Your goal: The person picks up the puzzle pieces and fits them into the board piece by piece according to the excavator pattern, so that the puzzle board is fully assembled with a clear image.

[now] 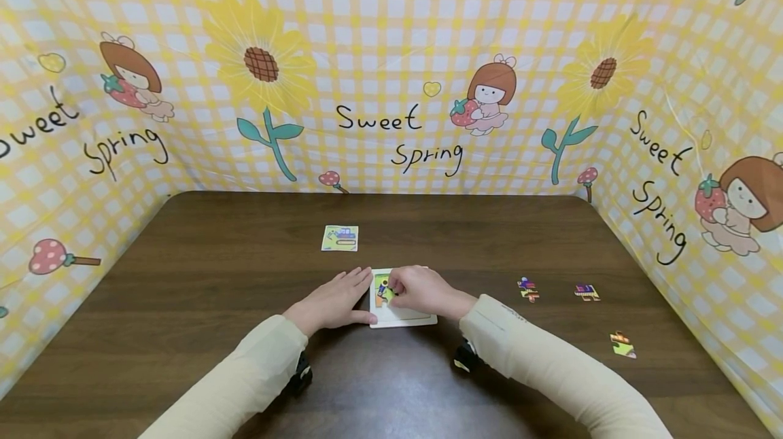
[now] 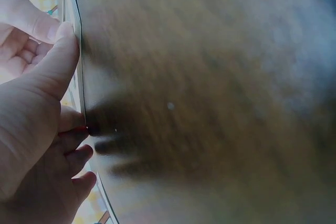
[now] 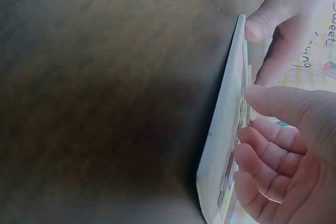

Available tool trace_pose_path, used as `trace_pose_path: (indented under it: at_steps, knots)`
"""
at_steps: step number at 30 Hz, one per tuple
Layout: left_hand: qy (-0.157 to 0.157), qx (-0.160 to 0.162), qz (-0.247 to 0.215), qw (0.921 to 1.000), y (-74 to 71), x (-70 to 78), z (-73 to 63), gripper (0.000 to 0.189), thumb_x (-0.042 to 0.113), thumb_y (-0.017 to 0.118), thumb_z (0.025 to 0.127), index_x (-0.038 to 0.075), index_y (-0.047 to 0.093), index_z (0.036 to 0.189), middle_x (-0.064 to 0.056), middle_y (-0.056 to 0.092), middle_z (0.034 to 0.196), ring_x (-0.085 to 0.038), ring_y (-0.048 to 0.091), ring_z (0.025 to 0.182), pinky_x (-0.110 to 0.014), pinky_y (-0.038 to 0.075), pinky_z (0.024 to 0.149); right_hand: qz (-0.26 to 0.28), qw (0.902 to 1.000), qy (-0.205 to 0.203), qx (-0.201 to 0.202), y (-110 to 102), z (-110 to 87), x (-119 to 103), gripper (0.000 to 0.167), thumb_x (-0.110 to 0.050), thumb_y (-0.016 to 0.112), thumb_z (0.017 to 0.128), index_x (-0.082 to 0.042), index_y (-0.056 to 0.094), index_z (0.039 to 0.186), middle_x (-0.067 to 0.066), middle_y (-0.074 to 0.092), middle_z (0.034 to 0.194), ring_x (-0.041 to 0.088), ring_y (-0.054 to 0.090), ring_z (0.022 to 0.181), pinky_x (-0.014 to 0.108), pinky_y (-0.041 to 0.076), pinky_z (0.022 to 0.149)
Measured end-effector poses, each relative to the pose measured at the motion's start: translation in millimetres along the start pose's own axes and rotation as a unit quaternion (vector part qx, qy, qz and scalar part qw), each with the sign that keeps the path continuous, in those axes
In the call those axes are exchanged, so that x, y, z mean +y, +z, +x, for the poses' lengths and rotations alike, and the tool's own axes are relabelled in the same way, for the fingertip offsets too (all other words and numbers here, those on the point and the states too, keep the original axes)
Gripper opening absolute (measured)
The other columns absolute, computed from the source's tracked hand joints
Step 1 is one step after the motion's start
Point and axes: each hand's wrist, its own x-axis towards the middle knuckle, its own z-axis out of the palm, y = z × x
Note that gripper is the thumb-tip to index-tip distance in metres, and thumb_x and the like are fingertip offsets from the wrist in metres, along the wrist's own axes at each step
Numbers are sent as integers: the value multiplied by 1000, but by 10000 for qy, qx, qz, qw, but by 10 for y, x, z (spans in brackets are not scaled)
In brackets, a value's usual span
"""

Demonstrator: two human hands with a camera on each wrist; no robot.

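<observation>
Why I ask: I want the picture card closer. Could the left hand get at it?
Probably yes: only tabletop shows between the left hand and the picture card, though it touches the white tray.

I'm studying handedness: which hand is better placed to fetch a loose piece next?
Probably the right hand: the three loose puzzle pieces lie on its side of the table, though it is over the white tray. The left hand rests at the tray's left edge, farther from them.
</observation>
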Motion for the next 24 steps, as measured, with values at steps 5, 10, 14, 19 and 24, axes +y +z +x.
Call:
trace_pose_path:
  at_steps: [5,10,14,19,24]
  knots:
    - [4,1,13,10000,1,-1,0,82,50,56,86,-6,30,141,-19,26,146,-32,20,135,-45,19,107,-50,10000,24,-19,20,17,-1,17,-13,76,76,-8,62,84,-5,56,70,7,50,64,25,42,62]
    - [22,1,13,10000,-8,4,-7,81,49,56,87,-6,29,141,-19,26,146,-32,20,135,-44,19,107,-55,10000,53,-27,27,32,-3,17,-13,76,76,-8,63,84,-5,56,70,7,49,63,25,42,61]
    - [63,9,-20,10000,-9,4,-9,81,47,57,87,-7,30,140,-20,26,146,-33,21,134,-45,20,106,-1,10000,31,-38,27,33,4,17,-13,76,76,-7,63,85,-3,56,71,7,49,63,25,42,61]
    - [86,19,-65,9999,-14,6,-8,80,47,57,87,-8,30,140,-21,26,145,-33,21,134,-46,20,106,83,9999,-139,16,16,11,14,16,-11,75,76,-8,63,84,-4,53,68,7,47,62,25,40,60]
    - [69,27,-110,9999,-17,8,-12,80,46,58,87,-8,30,139,-21,26,145,-34,21,134,-46,19,106,35,9993,-361,86,9,-7,17,11,-9,74,76,-9,65,82,-5,51,66,8,46,61,25,39,58]
